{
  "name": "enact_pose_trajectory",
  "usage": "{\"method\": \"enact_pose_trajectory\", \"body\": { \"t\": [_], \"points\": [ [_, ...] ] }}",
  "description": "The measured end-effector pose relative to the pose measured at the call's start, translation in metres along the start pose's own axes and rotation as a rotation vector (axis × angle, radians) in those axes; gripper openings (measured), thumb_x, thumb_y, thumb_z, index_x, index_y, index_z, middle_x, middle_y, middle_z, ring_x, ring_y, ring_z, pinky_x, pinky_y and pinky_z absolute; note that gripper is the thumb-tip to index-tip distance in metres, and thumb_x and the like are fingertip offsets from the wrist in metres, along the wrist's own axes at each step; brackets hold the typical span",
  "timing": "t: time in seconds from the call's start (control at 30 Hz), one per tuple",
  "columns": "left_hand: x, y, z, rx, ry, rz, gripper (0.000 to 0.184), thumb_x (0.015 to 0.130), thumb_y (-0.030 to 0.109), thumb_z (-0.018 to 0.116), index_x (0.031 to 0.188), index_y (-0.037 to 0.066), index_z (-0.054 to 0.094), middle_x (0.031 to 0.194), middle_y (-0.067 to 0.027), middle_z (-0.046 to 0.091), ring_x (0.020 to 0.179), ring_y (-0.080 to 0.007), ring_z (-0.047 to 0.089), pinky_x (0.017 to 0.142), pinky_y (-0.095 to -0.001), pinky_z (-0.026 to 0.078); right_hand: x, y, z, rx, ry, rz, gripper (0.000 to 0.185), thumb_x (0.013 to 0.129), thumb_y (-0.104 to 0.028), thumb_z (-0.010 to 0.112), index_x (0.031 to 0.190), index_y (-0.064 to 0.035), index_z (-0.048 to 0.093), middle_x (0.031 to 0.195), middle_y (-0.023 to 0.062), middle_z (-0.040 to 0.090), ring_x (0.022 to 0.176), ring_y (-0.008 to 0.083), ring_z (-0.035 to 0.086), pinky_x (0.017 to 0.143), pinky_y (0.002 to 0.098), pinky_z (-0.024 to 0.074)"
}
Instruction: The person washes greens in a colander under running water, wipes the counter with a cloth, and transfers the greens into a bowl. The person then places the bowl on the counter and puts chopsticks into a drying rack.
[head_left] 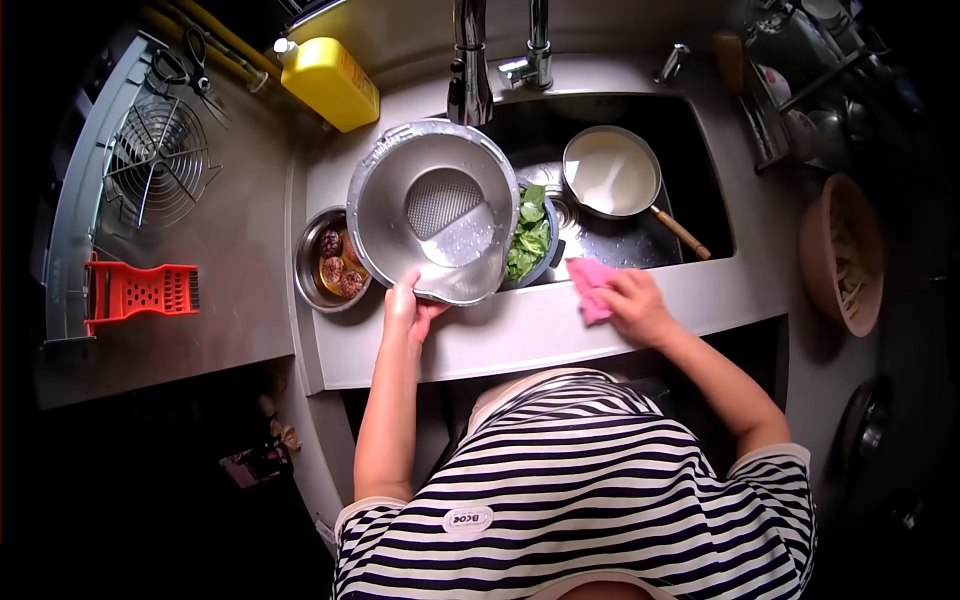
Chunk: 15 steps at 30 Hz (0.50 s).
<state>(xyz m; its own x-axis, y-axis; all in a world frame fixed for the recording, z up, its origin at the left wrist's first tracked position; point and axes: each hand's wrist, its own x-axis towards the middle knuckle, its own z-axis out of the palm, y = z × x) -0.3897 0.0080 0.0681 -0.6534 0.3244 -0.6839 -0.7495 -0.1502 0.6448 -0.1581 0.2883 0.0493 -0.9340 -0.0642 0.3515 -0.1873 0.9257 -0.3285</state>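
My left hand (404, 312) grips the near rim of a large stainless-steel draining basin (398, 235), which has a patch of small holes and wet spots inside. The basin is held below the faucet, over the sink's left side. My right hand (638, 308) is closed on a pink cloth (590, 288) at the sink's front edge. Partly hidden behind the basin, a container holds green leafy vegetables (530, 235). To the basin's left, a metal bowl (310, 285) holds several dark, round, patterned pieces in liquid.
A white-lined saucepan (612, 170) with a wooden handle sits in the sink (722, 220). The faucet (470, 70) rises behind the basin. Leftward are a yellow bottle (330, 85), scissors (195, 72), a wire rack (160, 160) and a red grater (150, 292). A pink bowl (822, 250) stands far right.
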Motion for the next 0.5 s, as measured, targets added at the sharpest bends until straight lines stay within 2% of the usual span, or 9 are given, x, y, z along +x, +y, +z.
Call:
{"method": "enact_pose_trajectory", "body": {
  "t": [0.03, 0.07, 0.1, 0.13, 0.23, 0.33, 0.43, 0.47, 0.5],
  "points": [
    [-0.004, -0.005, 0.003, 0.018, 0.003, -0.010, 0.037, 0.088, 0.017, 0.041, 0.111, -0.010, 0.041, 0.109, -0.0250, 0.051, 0.095, -0.0360, 0.057, 0.074, -0.0503, 0.052, -0.015, 0.019, -0.021, -0.077, 0.023, 0.095, 0.025, 0.064, -0.005, 0.061, 0.089, -0.0072, 0.059, 0.087, 0.0075, 0.055, 0.076, 0.0272, 0.052, 0.066, 0.0348, 0.0436],
    [-0.002, -0.013, 0.002, 0.000, -0.014, -0.031, 0.036, 0.087, 0.014, 0.040, 0.112, -0.011, 0.040, 0.110, -0.0254, 0.050, 0.095, -0.0371, 0.056, 0.074, -0.0509, 0.052, -0.034, 0.038, -0.036, -0.185, 0.102, 0.233, 0.025, 0.064, -0.004, 0.061, 0.089, -0.0068, 0.059, 0.085, 0.0091, 0.054, 0.077, 0.0286, 0.053, 0.064, 0.0353, 0.0451],
    [-0.004, -0.018, 0.004, 0.002, -0.015, -0.051, 0.036, 0.086, 0.014, 0.040, 0.112, -0.011, 0.039, 0.110, -0.0259, 0.050, 0.096, -0.0378, 0.056, 0.075, -0.0518, 0.051, -0.040, 0.048, -0.061, -0.274, 0.251, 0.325, 0.027, 0.064, -0.002, 0.059, 0.091, -0.0073, 0.059, 0.085, 0.0103, 0.053, 0.079, 0.0297, 0.053, 0.067, 0.0376, 0.0457],
    [-0.005, -0.024, 0.007, 0.003, -0.017, -0.074, 0.036, 0.086, 0.013, 0.040, 0.112, -0.011, 0.039, 0.111, -0.0263, 0.050, 0.096, -0.0385, 0.056, 0.076, -0.0527, 0.051, -0.071, 0.079, -0.071, -0.371, 0.306, 0.537, 0.031, 0.065, -0.001, 0.058, 0.095, -0.0076, 0.058, 0.089, 0.0110, 0.052, 0.084, 0.0305, 0.054, 0.071, 0.0381, 0.0459],
    [-0.002, -0.034, 0.013, 0.003, -0.043, -0.110, 0.035, 0.085, 0.013, 0.040, 0.110, -0.012, 0.039, 0.108, -0.0276, 0.050, 0.094, -0.0392, 0.056, 0.075, -0.0529, 0.051, -0.125, 0.129, -0.124, -0.629, 0.488, 0.775, 0.039, 0.066, -0.002, 0.058, 0.104, -0.0066, 0.055, 0.098, 0.0120, 0.050, 0.092, 0.0312, 0.051, 0.078, 0.0368, 0.0444],
    [-0.005, -0.034, 0.026, 0.068, -0.062, -0.102, 0.034, 0.084, 0.012, 0.041, 0.107, -0.013, 0.042, 0.104, -0.0270, 0.053, 0.090, -0.0380, 0.058, 0.073, -0.0521, 0.052, -0.129, 0.119, -0.151, -0.803, 0.125, 1.200, 0.041, 0.077, -0.018, 0.058, 0.117, -0.0112, 0.051, 0.115, 0.0125, 0.049, 0.106, 0.0316, 0.046, 0.086, 0.0430, 0.0401],
    [-0.011, -0.035, 0.039, 0.101, -0.086, -0.080, 0.032, 0.084, 0.012, 0.044, 0.104, -0.013, 0.044, 0.100, -0.0262, 0.054, 0.087, -0.0364, 0.060, 0.071, -0.0515, 0.053, -0.135, 0.120, -0.147, -0.859, 0.065, 1.227, 0.045, 0.079, -0.029, 0.059, 0.121, -0.0158, 0.049, 0.123, 0.0103, 0.046, 0.111, 0.0305, 0.043, 0.086, 0.0453, 0.0397],
    [-0.013, -0.036, 0.042, 0.111, -0.093, -0.074, 0.032, 0.083, 0.012, 0.044, 0.103, -0.013, 0.045, 0.099, -0.0260, 0.055, 0.086, -0.0358, 0.060, 0.071, -0.0513, 0.053, -0.129, 0.117, -0.142, -0.701, 0.165, 1.167, 0.045, 0.076, -0.027, 0.062, 0.117, -0.0118, 0.052, 0.124, 0.0106, 0.046, 0.112, 0.0318, 0.042, 0.088, 0.0462, 0.0378],
    [-0.016, -0.036, 0.046, 0.112, -0.120, -0.093, 0.032, 0.083, 0.012, 0.045, 0.104, -0.013, 0.044, 0.099, -0.0257, 0.055, 0.086, -0.0349, 0.060, 0.071, -0.0507, 0.053, -0.132, 0.130, -0.128, -0.545, 0.297, 0.979, 0.046, 0.074, -0.027, 0.065, 0.114, -0.0071, 0.053, 0.119, 0.0140, 0.049, 0.108, 0.0334, 0.046, 0.089, 0.0418, 0.0389]
  ]
}}
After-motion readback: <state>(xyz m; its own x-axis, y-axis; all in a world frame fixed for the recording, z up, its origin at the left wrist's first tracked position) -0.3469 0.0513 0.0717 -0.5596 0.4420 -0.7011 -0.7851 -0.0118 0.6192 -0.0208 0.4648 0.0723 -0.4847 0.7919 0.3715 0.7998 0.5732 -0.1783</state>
